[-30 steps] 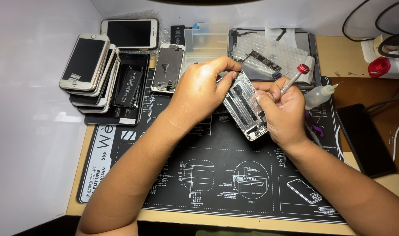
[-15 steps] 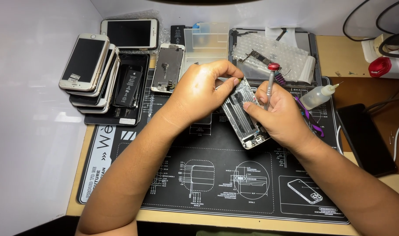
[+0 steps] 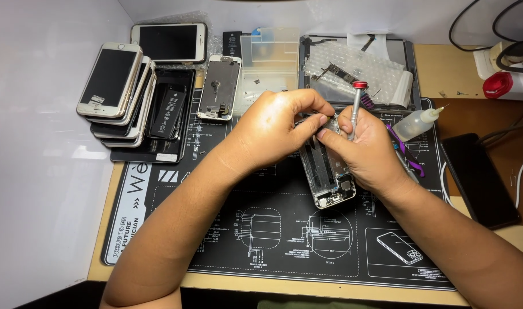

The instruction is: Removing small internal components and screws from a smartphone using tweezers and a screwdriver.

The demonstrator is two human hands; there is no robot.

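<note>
I have both hands over the middle of the frame, working on an opened phone chassis [image 3: 325,174] that lies tilted on the black repair mat [image 3: 227,229], its lower end toward the bottom centre. My left hand [image 3: 278,123] comes in from the lower left and is curled shut, its fingertips pinching at the upper end of the chassis; what exactly they pinch is too small for me to tell. My right hand [image 3: 367,151] comes in from the lower right, closed around a slim screwdriver [image 3: 356,106] with a red cap that stands nearly upright, its tip hidden between my fingers at the top of the chassis. The two hands touch each other there.

At the upper left of the frame a stack of phones [image 3: 115,91] rests partly on the mat's corner, with a black battery [image 3: 169,110] lying just beside it. Another stripped phone frame [image 3: 218,88] lies above the left hand, next to a clear plastic tray [image 3: 270,57]. In the upper right of the mat a sheet of bubble wrap [image 3: 359,71] carries a circuit board. A small squeeze bottle [image 3: 416,123] with a thin nozzle lies just right of my right hand, and purple tweezers [image 3: 407,153] sit near my wrist. A dark phone [image 3: 480,180] lies on the wooden tabletop [image 3: 444,71] at the right edge.
</note>
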